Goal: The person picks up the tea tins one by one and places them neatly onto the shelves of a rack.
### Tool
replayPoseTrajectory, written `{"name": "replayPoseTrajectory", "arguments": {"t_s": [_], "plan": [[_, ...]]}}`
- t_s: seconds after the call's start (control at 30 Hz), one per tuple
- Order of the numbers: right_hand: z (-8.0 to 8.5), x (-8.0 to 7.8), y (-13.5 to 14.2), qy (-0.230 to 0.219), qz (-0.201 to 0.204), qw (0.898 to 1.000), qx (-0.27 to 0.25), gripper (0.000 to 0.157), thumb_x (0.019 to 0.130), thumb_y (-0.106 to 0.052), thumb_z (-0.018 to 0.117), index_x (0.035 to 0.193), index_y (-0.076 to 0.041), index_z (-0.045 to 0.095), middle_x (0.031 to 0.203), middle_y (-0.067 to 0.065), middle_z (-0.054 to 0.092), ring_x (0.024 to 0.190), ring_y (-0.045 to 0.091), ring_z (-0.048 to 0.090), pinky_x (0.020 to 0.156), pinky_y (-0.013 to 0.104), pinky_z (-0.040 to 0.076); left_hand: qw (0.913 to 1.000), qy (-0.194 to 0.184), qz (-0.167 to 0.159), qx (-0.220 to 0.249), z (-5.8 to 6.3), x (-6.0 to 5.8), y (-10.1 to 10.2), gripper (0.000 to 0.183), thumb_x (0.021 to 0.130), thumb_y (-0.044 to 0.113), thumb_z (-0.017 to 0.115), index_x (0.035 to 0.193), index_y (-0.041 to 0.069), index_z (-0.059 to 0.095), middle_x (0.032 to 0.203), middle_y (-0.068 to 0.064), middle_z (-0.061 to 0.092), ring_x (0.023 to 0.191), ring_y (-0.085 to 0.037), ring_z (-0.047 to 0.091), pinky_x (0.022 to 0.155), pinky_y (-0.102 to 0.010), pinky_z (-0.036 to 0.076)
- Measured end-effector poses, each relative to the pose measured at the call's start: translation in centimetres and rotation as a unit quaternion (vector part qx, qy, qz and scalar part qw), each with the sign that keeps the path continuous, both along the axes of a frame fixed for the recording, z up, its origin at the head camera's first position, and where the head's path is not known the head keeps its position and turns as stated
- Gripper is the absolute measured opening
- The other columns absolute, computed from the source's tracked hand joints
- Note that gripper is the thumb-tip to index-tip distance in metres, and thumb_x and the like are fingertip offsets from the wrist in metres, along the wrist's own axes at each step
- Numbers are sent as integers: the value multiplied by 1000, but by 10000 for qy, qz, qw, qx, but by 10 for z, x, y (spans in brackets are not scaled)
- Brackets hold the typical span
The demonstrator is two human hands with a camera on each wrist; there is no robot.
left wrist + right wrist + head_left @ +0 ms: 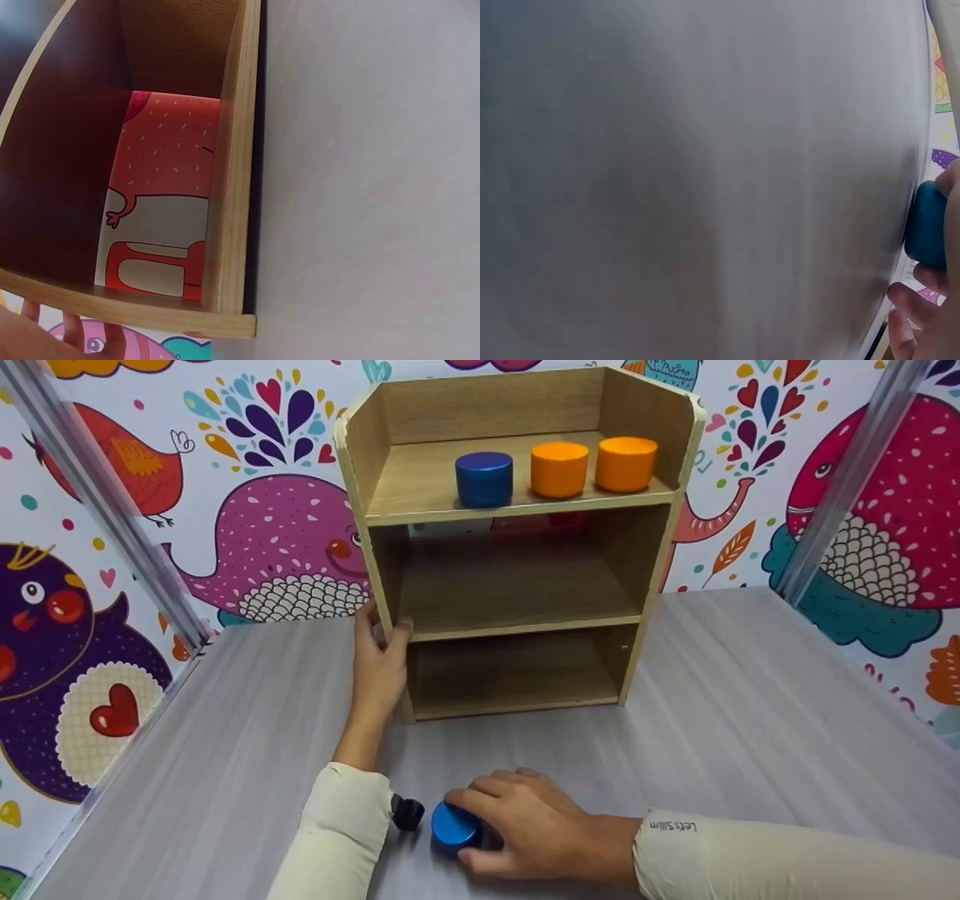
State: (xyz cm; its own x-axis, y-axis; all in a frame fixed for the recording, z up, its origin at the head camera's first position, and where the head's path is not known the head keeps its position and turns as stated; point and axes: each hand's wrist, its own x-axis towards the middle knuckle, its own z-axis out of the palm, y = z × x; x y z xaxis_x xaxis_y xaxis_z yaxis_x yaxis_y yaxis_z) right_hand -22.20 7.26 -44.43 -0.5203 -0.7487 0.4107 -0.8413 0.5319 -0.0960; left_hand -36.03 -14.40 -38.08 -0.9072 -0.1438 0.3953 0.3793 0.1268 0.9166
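Observation:
A small wooden shelf unit point(525, 626) with three levels stands upright on the table. My left hand point(382, 660) grips the edge of its left side panel, thumb in front and fingers behind. On the table in front, my right hand point(536, 825) holds a blue cylinder point(455, 826) between thumb and index finger. In the right wrist view the same blue cylinder point(928, 225) shows at the right edge, partly hidden by the hand. The left wrist view shows a shelf compartment, with fingers point(73, 330) beyond the panel.
On the top shelf stand a dark blue cylinder point(484, 480) and two orange cylinders point(559, 470), side by side. A black device point(407, 814) sits at the left wrist, close to the blue cylinder. Printed walls with metal posts point(112, 502) border the grey table point(720, 720).

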Motion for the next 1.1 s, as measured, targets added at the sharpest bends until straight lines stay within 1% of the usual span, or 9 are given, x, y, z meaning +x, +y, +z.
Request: {"name": "replayPoseTrajectory", "arguments": {"t_s": [0.2, 0.37, 0.43, 0.57, 0.73, 0.93, 1.1], "plan": [[1, 0, 5, -105, -105, 9998, -109, 52, 94, -53, 63, 137, -25, 59, 112, -8, 69, 97, 7, 67, 78, 34, 57, 10000, -22, -34, -33, 0, 0, 0, 57, 104, 27, 54, 154, 14, 31, 149, -11, 39, 123, -26, 46, 103, -43, 39], [3, -2, 8, -38, -203, 9996, -175, 51, 93, -52, 65, 135, -24, 60, 109, -8, 68, 93, 5, 67, 78, 32, 57, 10000, -36, -15, -35, 0, 1, 1, 58, 103, 29, 55, 154, 14, 31, 149, -11, 39, 126, -26, 45, 106, -45, 39], [4, -3, 8, 2, -199, 9995, -241, 51, 92, -50, 68, 134, -24, 61, 108, -8, 68, 91, 4, 66, 78, 31, 57, 10000, -50, 9, -49, 0, 1, 1, 59, 103, 30, 55, 155, 15, 31, 150, -10, 39, 127, -25, 45, 106, -45, 39], [7, -6, 10, -93, -236, 9991, -340, 49, 91, -48, 70, 133, -22, 62, 107, -8, 68, 91, 4, 65, 79, 30, 58, 9999, -71, 30, -94, 1, 1, 1, 59, 103, 31, 54, 155, 16, 31, 150, -9, 39, 127, -25, 45, 106, -45, 39], [11, -8, 13, -216, -395, 9981, -415, 48, 92, -48, 70, 132, -23, 63, 107, -7, 70, 92, 5, 65, 78, 30, 58, 9999, -53, 11, -104, 0, 1, 2, 58, 103, 31, 54, 155, 17, 31, 148, -9, 40, 129, -25, 45, 108, -46, 39], [21, -15, 13, -457, -662, 9958, -430, 49, 92, -50, 69, 132, -23, 64, 109, -5, 70, 90, 5, 65, 77, 30, 58, 9998, -152, 32, -153, 0, 1, 1, 60, 104, 32, 53, 157, 18, 28, 154, -10, 37, 132, -26, 44, 111, -49, 38], [33, -22, 11, -533, -812, 9939, -514, 50, 91, -50, 69, 133, -23, 64, 105, -4, 69, 87, 7, 65, 77, 29, 58, 9998, -137, 63, -158, 1, 1, 0, 60, 104, 32, 53, 157, 17, 28, 154, -10, 37, 132, -26, 44, 111, -48, 39]]}}
